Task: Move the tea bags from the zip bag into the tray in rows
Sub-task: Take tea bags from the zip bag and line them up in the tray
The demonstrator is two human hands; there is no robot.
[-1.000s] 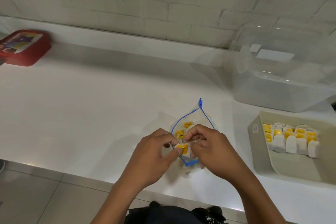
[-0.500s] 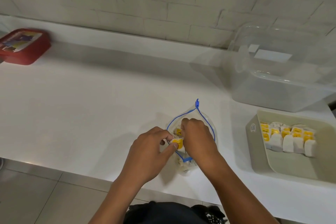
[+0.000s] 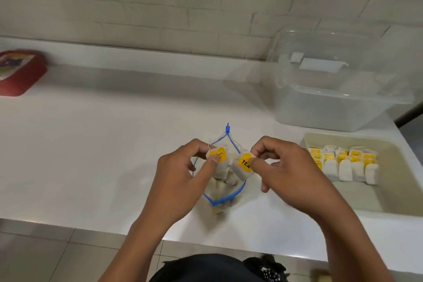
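1. Nearest the viewer, grey floor tiles [image 3: 41, 256] run below the front edge of a white counter [image 3: 96, 149], and something dark [image 3: 206, 268] lies at the bottom of the view.
2. The left hand [image 3: 183, 181] pinches 1 tea bag [image 3: 218, 160] between thumb and curled fingers, the thumb pressed on its yellow tag.
3. The right hand [image 3: 288, 174] pinches a second tea bag [image 3: 243, 168] the same way; its yellow tag reads "TEA" and its white pouch hangs tilted, its long axis running toward the front edge.
4. Both bags are held just above the zip bag [image 3: 219, 192], which lies near the front edge with its long axis front to back; its blue-rimmed mouth gapes open, the blue slider [image 3: 227, 128] at its far end, and more white tea bags are inside.
5. Toward the right edge sits the beige tray [image 3: 398, 190], with tea bags [image 3: 343, 163] lined against its far wall, yellow tags away from the viewer and white pouches pointing to the front.
6. Behind the tray stands a clear plastic bin [image 3: 338, 98] at the back right.
7. A red container [image 3: 20, 73] sits at the far left, and a white brick wall [image 3: 160, 2] rises behind the counter.
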